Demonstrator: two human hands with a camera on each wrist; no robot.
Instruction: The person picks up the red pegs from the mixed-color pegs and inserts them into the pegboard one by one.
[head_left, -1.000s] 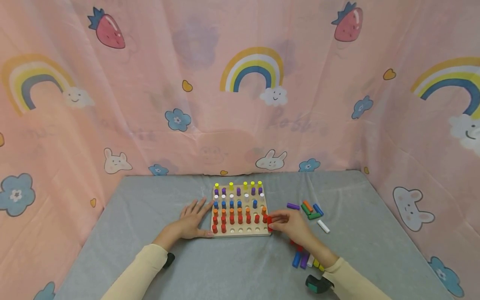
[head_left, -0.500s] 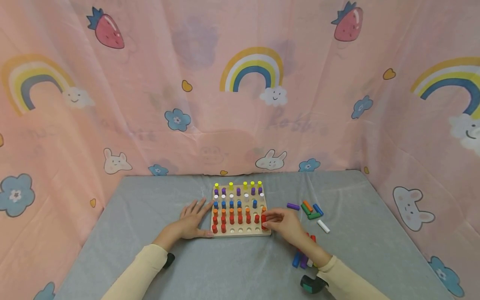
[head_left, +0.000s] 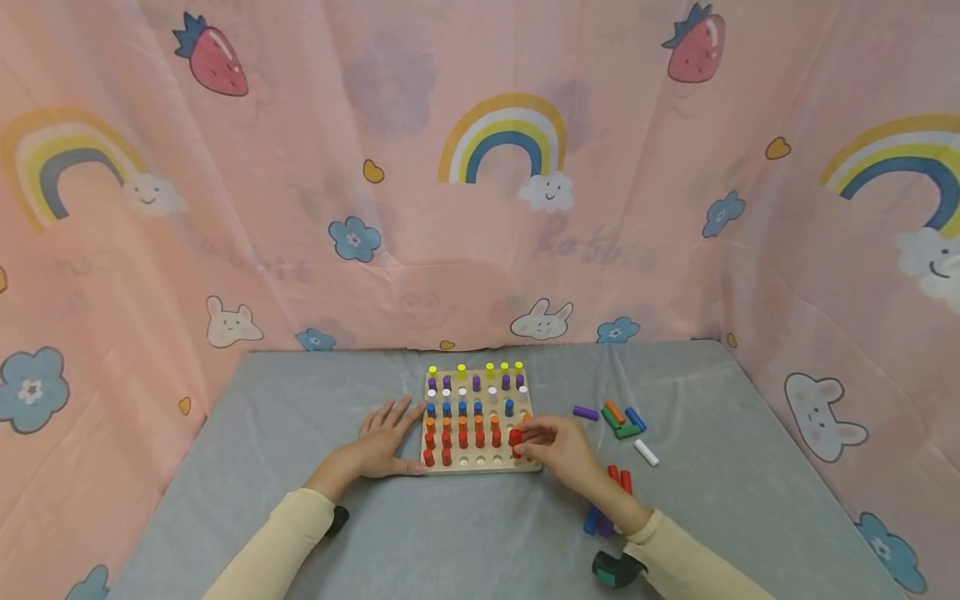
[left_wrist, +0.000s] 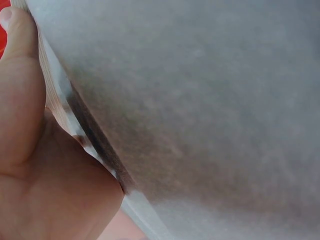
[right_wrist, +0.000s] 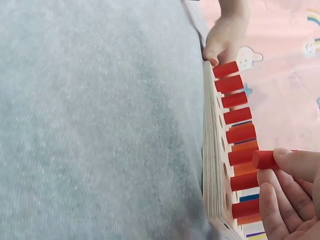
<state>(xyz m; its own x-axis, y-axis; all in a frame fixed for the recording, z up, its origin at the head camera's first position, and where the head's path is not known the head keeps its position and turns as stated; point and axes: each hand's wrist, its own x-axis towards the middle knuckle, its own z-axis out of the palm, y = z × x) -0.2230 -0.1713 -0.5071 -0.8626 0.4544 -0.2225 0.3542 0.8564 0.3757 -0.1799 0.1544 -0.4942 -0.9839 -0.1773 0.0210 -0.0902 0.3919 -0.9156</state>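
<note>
A wooden pegboard [head_left: 480,469] stands on the grey cloth, with rows of yellow, purple, white, blue, orange and red pegs upright in it. My right hand [head_left: 561,452] pinches a red peg [right_wrist: 263,159] between thumb and fingers, over the right part of the board's front row. Whether its lower end touches a hole is unclear. Two red pegs [head_left: 437,458] stand at the left end of that row, followed by bare holes. Fingers spread, my left hand [head_left: 387,440] rests against the board's left edge, its thumb [left_wrist: 22,95] at the near corner.
Right of the board lie loose pegs: a purple peg [head_left: 586,412], a white peg [head_left: 647,452], and green, orange and blue ones. Nearer, red pegs [head_left: 626,482] and blue and purple ones lie partly under my right forearm. A pink printed curtain [head_left: 480,250] surrounds the table.
Holding the red peg, my right hand has moved left from the board's right edge to over the front row. My left hand has stayed in place.
</note>
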